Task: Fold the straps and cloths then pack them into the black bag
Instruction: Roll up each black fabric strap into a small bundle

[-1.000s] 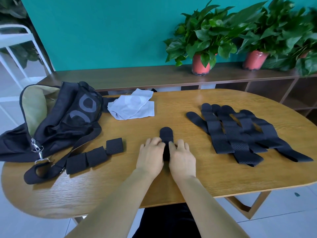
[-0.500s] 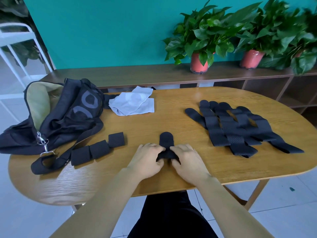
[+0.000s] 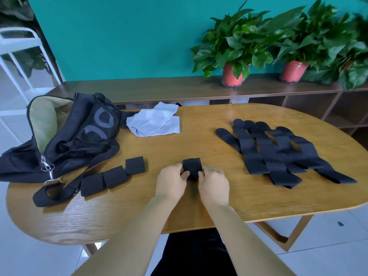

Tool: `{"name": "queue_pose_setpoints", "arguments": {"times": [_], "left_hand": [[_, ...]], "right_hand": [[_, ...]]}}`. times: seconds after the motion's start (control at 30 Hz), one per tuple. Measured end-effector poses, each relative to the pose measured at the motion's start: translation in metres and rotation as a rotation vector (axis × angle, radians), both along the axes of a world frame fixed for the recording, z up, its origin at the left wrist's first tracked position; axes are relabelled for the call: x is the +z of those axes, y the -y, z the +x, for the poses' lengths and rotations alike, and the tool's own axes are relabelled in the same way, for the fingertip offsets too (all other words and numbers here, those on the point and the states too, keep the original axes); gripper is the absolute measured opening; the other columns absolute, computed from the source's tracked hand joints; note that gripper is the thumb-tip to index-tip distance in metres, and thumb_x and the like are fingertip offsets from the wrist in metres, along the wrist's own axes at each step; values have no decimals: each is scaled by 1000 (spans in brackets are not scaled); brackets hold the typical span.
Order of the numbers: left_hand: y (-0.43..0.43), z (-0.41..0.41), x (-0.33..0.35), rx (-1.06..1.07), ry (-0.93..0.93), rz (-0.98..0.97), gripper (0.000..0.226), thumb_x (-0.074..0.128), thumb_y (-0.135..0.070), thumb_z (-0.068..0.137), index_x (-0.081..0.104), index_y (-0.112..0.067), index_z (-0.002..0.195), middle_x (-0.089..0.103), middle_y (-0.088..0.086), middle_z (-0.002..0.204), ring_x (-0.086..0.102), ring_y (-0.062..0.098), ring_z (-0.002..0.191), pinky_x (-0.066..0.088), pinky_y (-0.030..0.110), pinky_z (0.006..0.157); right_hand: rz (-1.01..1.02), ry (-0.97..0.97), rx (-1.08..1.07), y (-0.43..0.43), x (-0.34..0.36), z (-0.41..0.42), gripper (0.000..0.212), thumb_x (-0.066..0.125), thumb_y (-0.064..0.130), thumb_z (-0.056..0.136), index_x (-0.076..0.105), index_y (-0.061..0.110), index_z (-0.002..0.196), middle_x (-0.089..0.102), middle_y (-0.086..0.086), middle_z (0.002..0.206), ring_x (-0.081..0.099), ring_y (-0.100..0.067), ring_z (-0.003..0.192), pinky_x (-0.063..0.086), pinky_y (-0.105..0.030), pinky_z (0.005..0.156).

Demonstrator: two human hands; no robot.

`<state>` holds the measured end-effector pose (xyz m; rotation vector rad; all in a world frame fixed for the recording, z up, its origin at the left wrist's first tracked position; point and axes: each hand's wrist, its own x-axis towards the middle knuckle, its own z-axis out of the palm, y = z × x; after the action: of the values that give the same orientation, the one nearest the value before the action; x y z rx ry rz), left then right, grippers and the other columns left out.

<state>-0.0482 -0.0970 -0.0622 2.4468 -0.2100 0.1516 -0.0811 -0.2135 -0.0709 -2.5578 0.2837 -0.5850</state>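
A black perforated strap (image 3: 191, 166), folded into a short block, sits at the table's front middle. My left hand (image 3: 171, 181) pinches its left side and my right hand (image 3: 213, 183) pinches its right side. Three folded straps (image 3: 113, 177) lie in a row to the left. A pile of several unfolded black straps (image 3: 278, 154) is spread out on the right. The black bag (image 3: 65, 132) lies open at the far left, its tan lining showing. Crumpled white cloths (image 3: 155, 122) lie beside the bag at the back.
The oval wooden table (image 3: 199, 208) has its front edge just below my hands. The bag's shoulder strap and metal clip (image 3: 48, 172) trail toward the front left. A low shelf with potted plants (image 3: 233, 56) stands behind the table. A white rack (image 3: 18, 50) stands at far left.
The long strap under my hands has been folded over itself into a short block. Its rounded far end is no longer sticking out.
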Motion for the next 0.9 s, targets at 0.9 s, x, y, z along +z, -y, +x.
{"name": "queue_pose_setpoints", "arguments": {"times": [0.9], "left_hand": [[12, 12, 13, 35, -63, 247, 29, 45, -36, 98, 56, -15, 82, 55, -2, 73, 54, 20, 69, 41, 29, 56]], "right_hand": [[-127, -39, -13, -5, 0, 8, 29, 59, -2, 81, 63, 7, 108, 55, -13, 110, 54, -28, 95, 44, -30, 53]]}}
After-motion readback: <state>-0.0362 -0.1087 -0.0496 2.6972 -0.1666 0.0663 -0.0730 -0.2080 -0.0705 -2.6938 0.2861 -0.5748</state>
